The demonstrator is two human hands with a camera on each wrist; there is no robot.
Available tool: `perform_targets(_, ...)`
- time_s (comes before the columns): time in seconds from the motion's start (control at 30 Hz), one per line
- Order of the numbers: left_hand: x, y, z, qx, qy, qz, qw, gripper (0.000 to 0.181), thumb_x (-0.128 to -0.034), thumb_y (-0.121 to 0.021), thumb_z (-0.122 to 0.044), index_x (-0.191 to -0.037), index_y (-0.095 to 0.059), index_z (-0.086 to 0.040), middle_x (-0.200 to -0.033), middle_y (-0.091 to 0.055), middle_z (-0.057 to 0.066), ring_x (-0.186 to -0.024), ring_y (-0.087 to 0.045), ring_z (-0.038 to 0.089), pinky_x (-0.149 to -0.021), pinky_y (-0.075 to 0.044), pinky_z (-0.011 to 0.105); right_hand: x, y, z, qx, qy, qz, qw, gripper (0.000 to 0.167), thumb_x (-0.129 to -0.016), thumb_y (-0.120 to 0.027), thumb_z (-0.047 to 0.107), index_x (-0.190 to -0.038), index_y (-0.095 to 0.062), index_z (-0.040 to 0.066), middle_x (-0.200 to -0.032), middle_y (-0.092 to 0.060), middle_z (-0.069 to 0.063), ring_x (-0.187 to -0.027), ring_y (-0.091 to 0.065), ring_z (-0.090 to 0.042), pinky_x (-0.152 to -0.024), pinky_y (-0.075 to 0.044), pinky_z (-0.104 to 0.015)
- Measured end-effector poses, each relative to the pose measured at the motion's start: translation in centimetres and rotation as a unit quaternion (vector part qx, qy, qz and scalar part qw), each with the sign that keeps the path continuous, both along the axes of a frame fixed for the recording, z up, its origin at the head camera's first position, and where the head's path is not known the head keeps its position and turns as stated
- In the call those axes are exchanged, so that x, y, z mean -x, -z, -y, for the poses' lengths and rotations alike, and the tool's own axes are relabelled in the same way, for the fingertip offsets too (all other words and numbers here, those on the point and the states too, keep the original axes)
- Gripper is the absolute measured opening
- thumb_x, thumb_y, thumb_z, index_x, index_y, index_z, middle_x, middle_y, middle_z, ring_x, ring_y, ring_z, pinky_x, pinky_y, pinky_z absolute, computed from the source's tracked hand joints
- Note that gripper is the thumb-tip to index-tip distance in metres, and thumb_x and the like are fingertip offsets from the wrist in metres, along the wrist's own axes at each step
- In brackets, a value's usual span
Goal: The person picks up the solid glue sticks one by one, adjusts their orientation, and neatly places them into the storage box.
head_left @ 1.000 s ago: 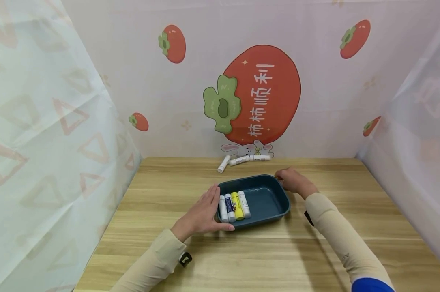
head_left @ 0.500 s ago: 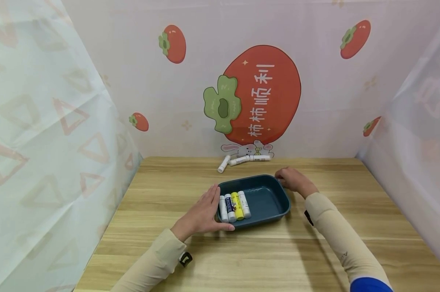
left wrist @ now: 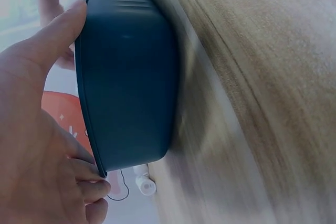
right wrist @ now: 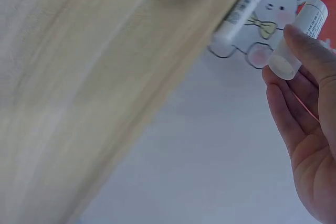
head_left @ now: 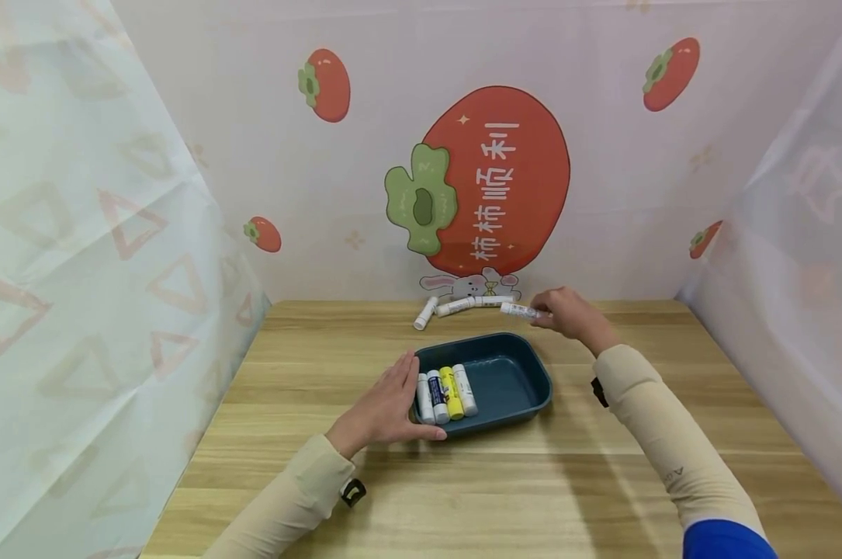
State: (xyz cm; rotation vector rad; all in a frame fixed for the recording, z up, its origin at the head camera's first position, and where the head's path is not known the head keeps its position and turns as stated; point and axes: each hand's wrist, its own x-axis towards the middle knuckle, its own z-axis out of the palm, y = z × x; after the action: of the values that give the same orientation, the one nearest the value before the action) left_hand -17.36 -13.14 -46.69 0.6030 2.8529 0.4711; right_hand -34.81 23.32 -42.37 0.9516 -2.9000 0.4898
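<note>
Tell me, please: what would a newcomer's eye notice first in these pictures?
Probably the big red fruit drawn on the back wall. Next come the dark tray on the table, with four tubes at its left end, and the white tube the right hand holds in front of that wall.

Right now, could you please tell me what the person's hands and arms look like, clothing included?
The left hand and right hand are bare. Beige sleeves cover both forearms; the right sleeve has a small dark marking and meets blue fabric higher up. A small black attachment shows near each wrist.
</note>
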Motion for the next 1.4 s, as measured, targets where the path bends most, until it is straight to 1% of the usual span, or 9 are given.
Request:
perform_targets(0.17,0.2,-0.4,0.0,0.014,0.005,0.006,0.9999,0.138,-0.0801,-0.066,-0.087,-0.169,-0.006,0.0,-0.179,-0.002,0.018,-0.167,-0.007,0.034,-0.135,-0.018,0.053,-0.9,-1.4,0.9,-0.005,-0.001,0.002,1.0,0.024,-0.091,-0.085,0.016,-0.111,-0.079,0.003,-0.103,-0.079,-0.011,-0.083,-0.068,-0.019,-0.084,-0.065,-0.044)
perform_targets(0.47,1.0,-1.6,-0.4,0.023,0.004,0.001,0.9997,0.131,-0.0842,-0.065,-0.083,-0.169,-0.009,0.0,-0.179,-0.005,0.018,-0.167,-0.01,0.034,-0.135,-0.018,0.052,-3.2,-2.7,3.3,-0.016,-0.063,-0.023,0.9976,0.022,-0.09,-0.086,0.015,-0.109,-0.079,0.006,-0.097,-0.078,-0.006,-0.078,-0.064,-0.016,-0.078,-0.065,-0.036)
perform_targets(0.57,1.4,-2.0,-0.7,0.018,0.004,-0.019,0.9997,0.122,-0.0903,-0.066,-0.075,-0.169,-0.01,0.0,-0.179,-0.008,0.017,-0.167,-0.013,0.034,-0.135,-0.02,0.051,-4.1,-2.9,4.2,-0.025,-0.077,-0.02,0.9965,0.023,-0.09,-0.086,0.017,-0.11,-0.08,0.007,-0.098,-0.078,-0.005,-0.079,-0.064,-0.016,-0.079,-0.065,-0.034)
perform_targets(0.73,2.2,-2.6,-1.3,-0.006,0.012,-0.07,0.9975,0.103,-0.0978,-0.07,-0.057,-0.167,-0.02,0.001,-0.176,-0.023,0.019,-0.162,-0.028,0.035,-0.131,-0.031,0.051,-5.7,-2.7,5.7,-0.047,-0.106,-0.003,0.9933,0.022,-0.093,-0.084,0.022,-0.111,-0.079,0.01,-0.096,-0.077,0.0,-0.078,-0.063,-0.011,-0.075,-0.063,-0.028)
perform_targets(0.97,3.2,-2.8,-2.3,-0.067,0.035,-0.129,0.9888,0.076,-0.0992,-0.075,-0.038,-0.159,-0.045,-0.003,-0.159,-0.053,0.018,-0.146,-0.054,0.035,-0.119,-0.047,0.053,-7.8,-1.6,7.5,-0.048,-0.17,-0.013,0.9843,0.014,-0.093,-0.083,0.026,-0.099,-0.077,0.015,-0.084,-0.07,0.006,-0.069,-0.057,-0.006,-0.065,-0.053,-0.019)
perform_targets(1.07,3.5,-2.6,-2.7,-0.081,0.055,-0.155,0.983,0.064,-0.0976,-0.078,-0.035,-0.149,-0.057,-0.003,-0.148,-0.065,0.015,-0.136,-0.064,0.032,-0.112,-0.054,0.051,-8.6,-1.4,8.1,-0.039,-0.178,0.001,0.9833,0.015,-0.093,-0.083,0.026,-0.102,-0.079,0.015,-0.088,-0.073,0.006,-0.072,-0.062,-0.005,-0.068,-0.056,-0.018)
perform_targets(1.2,3.9,-2.0,-2.7,-0.096,0.086,-0.184,0.9745,0.046,-0.0965,-0.079,-0.03,-0.134,-0.071,-0.004,-0.128,-0.077,0.011,-0.114,-0.075,0.026,-0.098,-0.062,0.045,-9.4,-1.1,8.6,-0.016,-0.18,0.02,0.9833,0.015,-0.094,-0.083,0.023,-0.105,-0.079,0.014,-0.092,-0.076,0.004,-0.075,-0.066,-0.007,-0.072,-0.058,-0.02)
perform_targets(1.3,4.0,-1.7,-2.6,-0.103,0.104,-0.193,0.9703,0.036,-0.0969,-0.079,-0.028,-0.125,-0.076,-0.006,-0.118,-0.08,0.008,-0.101,-0.077,0.02,-0.089,-0.064,0.039,-9.8,-1.0,8.8,0.001,-0.18,0.031,0.9832,0.014,-0.094,-0.082,0.02,-0.106,-0.079,0.013,-0.093,-0.076,0.004,-0.077,-0.067,-0.012,-0.071,-0.058,-0.022)
perform_targets(1.4,4.1,-1.7,-2.4,-0.105,0.119,-0.187,0.9696,0.03,-0.0975,-0.078,-0.026,-0.122,-0.077,-0.008,-0.114,-0.081,0.005,-0.096,-0.077,0.017,-0.086,-0.064,0.037,-10.1,-0.8,8.9,0.006,-0.176,0.037,0.9837,0.016,-0.094,-0.082,0.02,-0.108,-0.079,0.012,-0.095,-0.076,0.004,-0.079,-0.067,-0.009,-0.073,-0.058,-0.023)
